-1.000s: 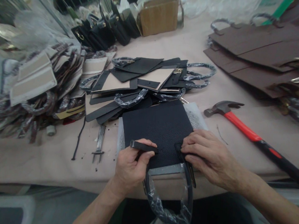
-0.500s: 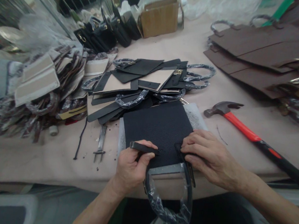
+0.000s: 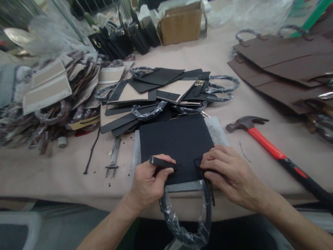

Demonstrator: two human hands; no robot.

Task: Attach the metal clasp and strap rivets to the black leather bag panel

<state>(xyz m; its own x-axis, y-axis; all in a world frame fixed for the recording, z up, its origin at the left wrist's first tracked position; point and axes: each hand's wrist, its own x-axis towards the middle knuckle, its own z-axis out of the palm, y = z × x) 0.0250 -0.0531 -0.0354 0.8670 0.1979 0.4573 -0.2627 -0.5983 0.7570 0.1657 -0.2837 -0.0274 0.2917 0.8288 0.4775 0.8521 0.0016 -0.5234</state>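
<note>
A black leather bag panel (image 3: 177, 139) lies on a pale slab (image 3: 217, 130), with its plastic-wrapped handle (image 3: 184, 233) hanging toward me over the table edge. My left hand (image 3: 151, 182) grips a short dark rod-shaped tool (image 3: 161, 163); its inner end rests on the panel near the handle's left foot. On the other side, my right hand (image 3: 229, 175) pinches the black handle tab (image 3: 198, 167) against the panel, and the fingers partly hide it. A narrow strip with a metal edge hangs below that hand.
A claw hammer (image 3: 269, 143) with a red and black handle lies to the right. A two-pronged metal tool (image 3: 113, 157) and a black cord (image 3: 92, 151) are at left. Behind are black panels (image 3: 161, 81), brown panels (image 3: 291, 58) and a cardboard box (image 3: 181, 25).
The whole view has shifted slightly. Both hands keep the same hold on the panel, and the rod-shaped tool stays at about the same spot.
</note>
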